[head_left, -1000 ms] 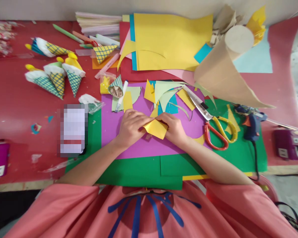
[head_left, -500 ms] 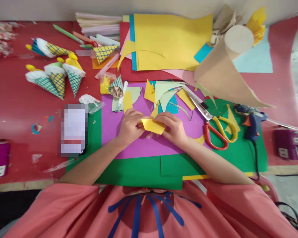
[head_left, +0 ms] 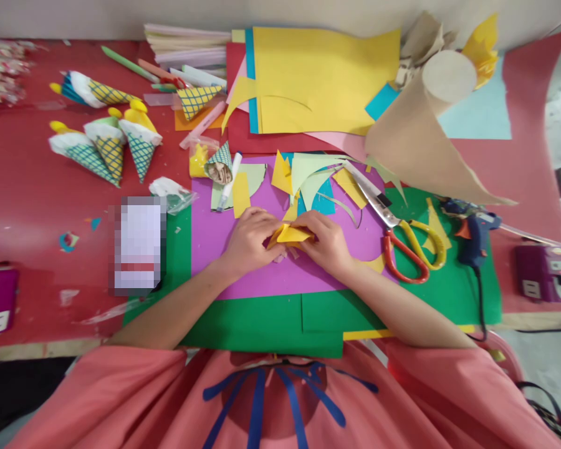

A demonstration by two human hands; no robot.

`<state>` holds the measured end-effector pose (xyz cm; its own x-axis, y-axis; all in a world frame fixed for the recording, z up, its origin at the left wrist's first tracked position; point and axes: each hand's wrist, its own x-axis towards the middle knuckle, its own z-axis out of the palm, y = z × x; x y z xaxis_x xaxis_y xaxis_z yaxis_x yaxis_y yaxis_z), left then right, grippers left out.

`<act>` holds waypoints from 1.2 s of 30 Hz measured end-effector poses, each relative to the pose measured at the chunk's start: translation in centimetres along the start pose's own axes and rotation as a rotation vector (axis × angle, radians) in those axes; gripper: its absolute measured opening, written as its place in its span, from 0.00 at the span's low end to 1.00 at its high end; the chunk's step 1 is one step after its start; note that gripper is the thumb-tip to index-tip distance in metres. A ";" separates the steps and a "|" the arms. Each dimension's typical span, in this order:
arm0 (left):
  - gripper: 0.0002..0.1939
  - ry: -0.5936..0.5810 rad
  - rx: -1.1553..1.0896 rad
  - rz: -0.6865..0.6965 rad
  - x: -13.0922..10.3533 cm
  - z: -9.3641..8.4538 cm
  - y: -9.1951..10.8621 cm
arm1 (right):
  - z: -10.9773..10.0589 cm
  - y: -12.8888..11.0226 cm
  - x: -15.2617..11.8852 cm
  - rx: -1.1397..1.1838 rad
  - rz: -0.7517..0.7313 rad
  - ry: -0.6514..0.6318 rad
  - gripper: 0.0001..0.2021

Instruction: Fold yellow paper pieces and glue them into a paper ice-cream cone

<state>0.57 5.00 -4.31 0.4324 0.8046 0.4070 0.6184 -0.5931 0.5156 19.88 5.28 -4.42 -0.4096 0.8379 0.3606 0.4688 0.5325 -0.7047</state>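
Note:
Between my two hands is a small piece of yellow paper (head_left: 290, 234), creased and bent up in the middle. My left hand (head_left: 255, 239) pinches its left end, and my right hand (head_left: 326, 242) grips the right end; the fingertips are partly hidden. Both hands are just above a purple sheet (head_left: 252, 284). Pale green paper scraps (head_left: 308, 174) and a folded yellow scrap (head_left: 282, 173) lie beyond the fingers. To the right of my right hand rest large scissors (head_left: 390, 218) with one red and one yellow handle.
Several small patterned cones (head_left: 143, 149) lie at the left, above a blurred-out phone (head_left: 138, 243). A glue gun (head_left: 474, 240) with a cord sits right. A big brown paper cone (head_left: 416, 137) stands behind the scissors, beside yellow sheets (head_left: 327, 75). Green card (head_left: 262, 324) covers the near edge.
The yellow paper has been folded or tilted, from a flatter face to a raised, creased shape. My left thumb has come round its near side. Both hands stay in nearly the same place.

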 end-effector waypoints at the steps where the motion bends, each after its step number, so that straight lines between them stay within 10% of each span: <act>1: 0.08 -0.005 -0.001 0.003 0.0 0.0 0.0 | 0.0 0.0 0.0 -0.003 0.005 0.000 0.12; 36: 0.26 -0.274 -0.280 -0.175 1.4 -1.1 0.1 | -0.8 -0.2 1.2 0.783 0.453 -0.111 0.12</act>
<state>0.53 6.05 -2.80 0.5189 0.8491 0.0992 0.5119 -0.4015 0.7595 19.96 6.29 -3.38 -0.4077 0.9093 -0.0838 -0.0456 -0.1119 -0.9927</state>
